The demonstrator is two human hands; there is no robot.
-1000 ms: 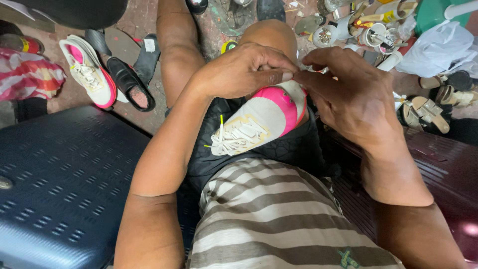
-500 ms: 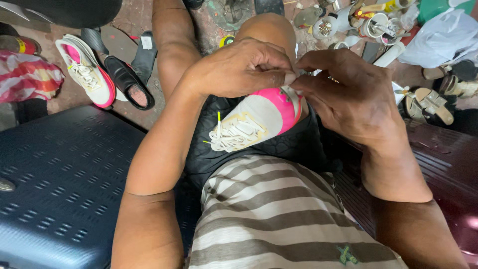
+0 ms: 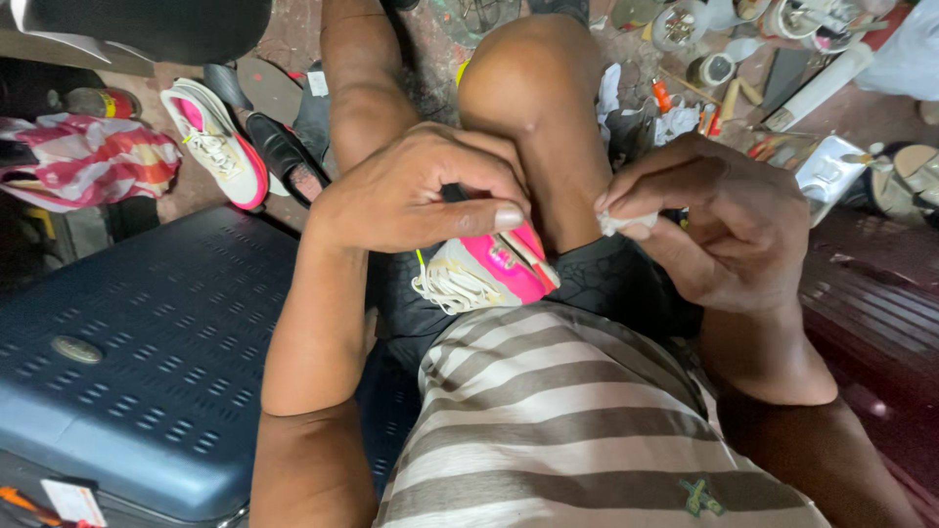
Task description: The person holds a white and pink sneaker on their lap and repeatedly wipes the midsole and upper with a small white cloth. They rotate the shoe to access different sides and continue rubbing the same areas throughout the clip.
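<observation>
A white and pink sneaker (image 3: pixel 486 270) lies on my lap, laces toward my body, heel end up by my knee. My left hand (image 3: pixel 416 191) grips its heel end, thumb pressed along the pink edge. My right hand (image 3: pixel 706 217) is off to the right of the shoe, fingers pinched on a small white scrap (image 3: pixel 616 224). A gap separates the right hand from the sneaker.
A dark blue hard suitcase (image 3: pixel 137 352) lies at my left. The matching sneaker (image 3: pixel 217 147) and a black shoe (image 3: pixel 286 154) rest on the floor beyond it. Tools, tins and sandals (image 3: pixel 773 59) crowd the floor at upper right. A dark maroon case (image 3: pixel 871 303) sits at my right.
My right hand has pulled away from the heel to the right with a white scrap in its fingers. The shoe now sits lower on my lap, and the view has shifted.
</observation>
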